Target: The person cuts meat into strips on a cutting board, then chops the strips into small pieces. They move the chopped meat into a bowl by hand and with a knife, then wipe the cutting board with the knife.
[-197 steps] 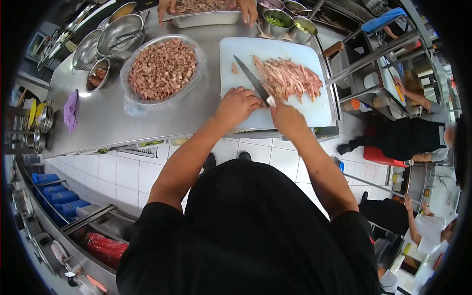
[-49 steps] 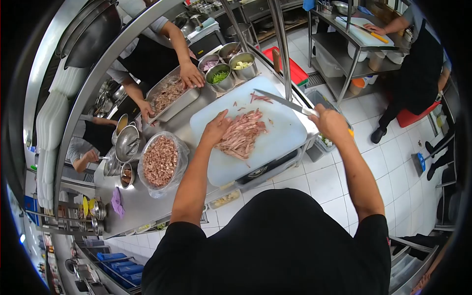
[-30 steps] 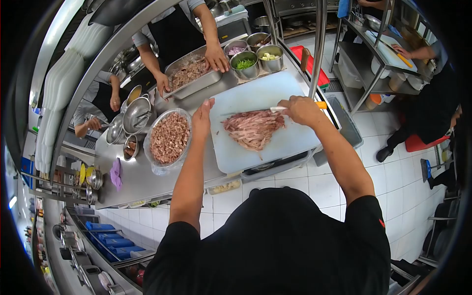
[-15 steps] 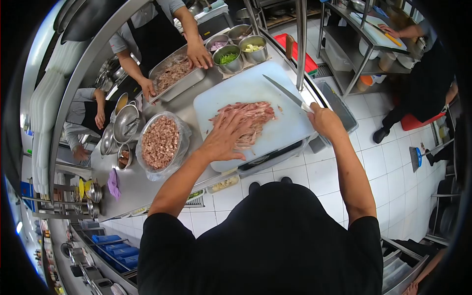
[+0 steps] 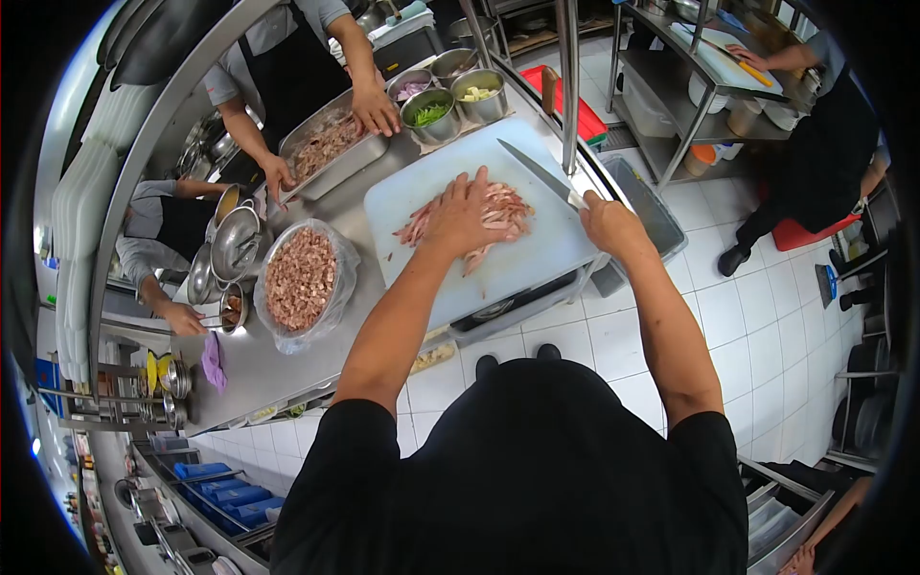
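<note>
A pile of pink sliced meat strips (image 5: 498, 213) lies on a white cutting board (image 5: 537, 259) on the steel counter. My left hand (image 5: 460, 213) rests flat on the pile with fingers spread. My right hand (image 5: 609, 222) grips the handle of a long kitchen knife (image 5: 537, 172), its blade raised over the board's far right part and pointing away from me. A plastic-lined bowl of diced meat (image 5: 299, 280) stands to the left of the board.
Across the counter a person's two hands hold a steel tray of meat (image 5: 331, 144). Small steel bowls with greens (image 5: 428, 115), onion and pale pieces stand beyond the board. A vertical steel post (image 5: 567, 86) rises beside the knife. Pots sit at the left; other people work at the right.
My left hand has slid up onto the middle of the meat pile. The knife stays lifted in my right hand, shifted slightly left. The view has tilted a little.
</note>
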`<state>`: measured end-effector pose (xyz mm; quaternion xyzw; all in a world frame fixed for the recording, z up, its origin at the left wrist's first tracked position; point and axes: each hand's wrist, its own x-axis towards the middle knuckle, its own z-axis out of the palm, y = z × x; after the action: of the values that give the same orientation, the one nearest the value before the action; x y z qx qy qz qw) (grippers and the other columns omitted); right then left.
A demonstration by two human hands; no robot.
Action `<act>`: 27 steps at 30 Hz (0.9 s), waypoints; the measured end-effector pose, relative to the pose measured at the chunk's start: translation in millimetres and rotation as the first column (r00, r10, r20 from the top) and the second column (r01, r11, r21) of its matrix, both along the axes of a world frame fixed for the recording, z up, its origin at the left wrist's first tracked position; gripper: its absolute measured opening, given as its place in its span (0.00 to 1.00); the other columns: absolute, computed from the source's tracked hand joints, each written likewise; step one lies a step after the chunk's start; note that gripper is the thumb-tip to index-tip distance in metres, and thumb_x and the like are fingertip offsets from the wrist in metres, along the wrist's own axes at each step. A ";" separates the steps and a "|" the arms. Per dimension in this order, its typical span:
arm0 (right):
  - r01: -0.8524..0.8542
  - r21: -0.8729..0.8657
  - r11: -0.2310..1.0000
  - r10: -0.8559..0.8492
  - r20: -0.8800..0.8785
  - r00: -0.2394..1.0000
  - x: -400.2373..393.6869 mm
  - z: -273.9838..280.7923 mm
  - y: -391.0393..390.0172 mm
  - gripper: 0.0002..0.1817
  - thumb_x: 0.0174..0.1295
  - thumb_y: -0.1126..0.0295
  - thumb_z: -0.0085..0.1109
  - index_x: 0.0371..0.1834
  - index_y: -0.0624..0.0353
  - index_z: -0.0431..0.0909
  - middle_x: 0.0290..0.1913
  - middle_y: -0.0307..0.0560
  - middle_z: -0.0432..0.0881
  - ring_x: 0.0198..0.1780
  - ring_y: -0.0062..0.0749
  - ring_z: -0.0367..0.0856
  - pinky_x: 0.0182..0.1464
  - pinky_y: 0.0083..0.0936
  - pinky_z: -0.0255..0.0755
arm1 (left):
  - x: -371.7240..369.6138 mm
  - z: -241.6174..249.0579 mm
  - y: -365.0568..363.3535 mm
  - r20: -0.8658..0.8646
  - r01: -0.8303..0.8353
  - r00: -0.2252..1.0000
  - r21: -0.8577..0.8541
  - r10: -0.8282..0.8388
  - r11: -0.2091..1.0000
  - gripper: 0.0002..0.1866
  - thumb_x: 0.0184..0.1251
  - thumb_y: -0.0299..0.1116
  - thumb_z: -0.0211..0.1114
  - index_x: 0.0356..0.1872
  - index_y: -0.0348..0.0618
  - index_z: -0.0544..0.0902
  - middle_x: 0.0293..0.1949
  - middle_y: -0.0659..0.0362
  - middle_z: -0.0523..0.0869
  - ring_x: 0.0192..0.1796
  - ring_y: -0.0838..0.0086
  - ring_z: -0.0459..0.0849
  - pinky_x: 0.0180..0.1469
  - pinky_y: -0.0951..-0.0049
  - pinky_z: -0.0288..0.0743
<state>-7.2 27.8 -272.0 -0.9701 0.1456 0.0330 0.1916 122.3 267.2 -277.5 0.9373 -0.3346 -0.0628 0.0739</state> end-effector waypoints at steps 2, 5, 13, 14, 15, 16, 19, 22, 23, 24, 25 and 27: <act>0.019 0.000 1.000 -0.019 -0.010 1.000 0.4 -2.9 -0.7 0.17 0.70 0.65 0.42 0.54 0.63 0.73 0.45 0.68 0.85 0.49 0.62 0.85 0.53 0.53 0.76 | 8.0 1.0 11.3 -0.151 0.005 0.989 -0.047 -0.012 0.999 0.63 0.44 0.64 0.76 0.81 0.51 0.53 0.77 0.44 0.59 0.79 0.51 0.57 0.78 0.51 0.53; 0.009 0.033 0.999 -0.009 -0.004 1.000 -4.6 1.9 0.0 0.18 0.70 0.64 0.41 0.55 0.62 0.73 0.46 0.67 0.85 0.50 0.61 0.85 0.54 0.52 0.76 | 15.8 -8.1 37.3 -0.085 0.111 0.990 -0.018 -0.112 0.994 0.64 0.44 0.60 0.78 0.81 0.50 0.50 0.77 0.44 0.60 0.78 0.50 0.60 0.77 0.55 0.57; 0.014 0.004 1.000 -0.013 -0.026 1.000 -0.5 0.1 2.3 0.16 0.70 0.70 0.39 0.54 0.62 0.74 0.46 0.67 0.86 0.50 0.60 0.86 0.54 0.51 0.77 | 4.7 19.1 49.1 -0.176 0.084 0.983 0.146 -0.058 0.986 0.67 0.43 0.59 0.78 0.82 0.53 0.46 0.80 0.44 0.54 0.81 0.52 0.52 0.80 0.48 0.46; 0.013 0.002 1.000 -0.013 -0.024 1.000 0.0 0.9 2.1 0.16 0.70 0.70 0.39 0.54 0.62 0.74 0.46 0.67 0.86 0.50 0.59 0.86 0.53 0.51 0.77 | -2.9 26.6 39.9 -0.136 0.074 0.989 0.167 -0.051 0.983 0.67 0.43 0.59 0.78 0.82 0.53 0.46 0.80 0.44 0.53 0.82 0.52 0.50 0.80 0.46 0.44; 0.017 -0.001 1.000 -0.017 -0.016 1.000 1.0 1.4 2.0 0.16 0.70 0.70 0.39 0.54 0.62 0.74 0.46 0.67 0.86 0.50 0.59 0.86 0.53 0.51 0.77 | -6.3 25.4 31.1 -0.105 0.089 0.992 0.153 -0.073 0.984 0.67 0.43 0.61 0.78 0.82 0.53 0.46 0.80 0.44 0.52 0.82 0.53 0.49 0.80 0.44 0.42; 0.019 -0.002 1.000 -0.019 -0.009 1.000 2.1 1.4 2.6 0.16 0.70 0.70 0.40 0.53 0.62 0.75 0.45 0.67 0.86 0.49 0.59 0.86 0.53 0.51 0.77 | -9.5 23.3 21.3 -0.075 0.102 0.993 0.139 -0.093 0.985 0.68 0.43 0.62 0.78 0.82 0.53 0.46 0.80 0.44 0.51 0.82 0.53 0.48 0.80 0.43 0.41; 0.001 -0.009 1.000 -0.001 0.029 1.000 4.1 -5.3 4.3 0.15 0.70 0.70 0.40 0.52 0.62 0.75 0.43 0.66 0.86 0.48 0.59 0.86 0.52 0.51 0.78 | -8.0 -3.4 -2.0 0.038 0.055 0.998 0.067 -0.057 0.996 0.68 0.42 0.67 0.76 0.82 0.52 0.46 0.80 0.43 0.51 0.82 0.53 0.48 0.79 0.40 0.39; -0.003 -0.018 1.000 0.004 0.066 0.998 2.3 -7.7 4.6 0.15 0.70 0.70 0.40 0.51 0.62 0.75 0.41 0.65 0.86 0.46 0.59 0.87 0.50 0.52 0.78 | 1.3 -16.8 -15.6 0.049 -0.058 0.997 -0.007 0.059 0.998 0.68 0.44 0.72 0.72 0.82 0.50 0.47 0.79 0.42 0.53 0.82 0.52 0.50 0.78 0.37 0.40; -0.003 -0.019 1.000 0.004 0.075 0.997 1.0 -8.3 5.2 0.14 0.69 0.70 0.40 0.51 0.62 0.75 0.40 0.65 0.87 0.45 0.59 0.87 0.49 0.52 0.78 | -0.2 -13.3 -18.2 0.032 -0.103 0.994 -0.026 0.104 0.994 0.67 0.45 0.74 0.71 0.82 0.49 0.47 0.79 0.41 0.53 0.81 0.52 0.51 0.77 0.36 0.41; 0.002 -0.020 1.000 0.000 0.080 0.997 0.6 -9.5 5.6 0.14 0.69 0.70 0.41 0.50 0.62 0.75 0.40 0.65 0.87 0.45 0.59 0.87 0.49 0.52 0.78 | -0.9 -8.9 -19.0 0.000 -0.081 0.997 -0.004 0.081 0.997 0.65 0.48 0.74 0.68 0.81 0.48 0.50 0.78 0.41 0.55 0.81 0.51 0.52 0.77 0.36 0.42; 0.007 -0.021 1.000 -0.005 0.086 0.996 1.5 -11.2 5.3 0.14 0.69 0.70 0.41 0.50 0.62 0.75 0.40 0.65 0.87 0.45 0.59 0.87 0.49 0.52 0.78 | 0.5 -3.1 -19.3 -0.030 -0.058 0.998 0.015 0.058 0.998 0.63 0.50 0.75 0.66 0.80 0.46 0.52 0.78 0.40 0.57 0.81 0.51 0.53 0.77 0.37 0.44; 0.007 -0.026 1.000 -0.005 0.090 0.996 2.4 -14.0 5.0 0.14 0.69 0.70 0.41 0.50 0.62 0.75 0.39 0.65 0.87 0.44 0.59 0.87 0.48 0.52 0.78 | 14.3 -5.4 -14.2 -0.035 -0.063 0.997 -0.021 0.063 0.998 0.59 0.54 0.76 0.61 0.79 0.44 0.58 0.76 0.40 0.60 0.80 0.50 0.55 0.77 0.40 0.47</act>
<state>-4.8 32.8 -286.0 -0.9726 0.1400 -0.0131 0.1851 136.6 253.0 -282.9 0.9454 -0.3043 -0.0728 0.0917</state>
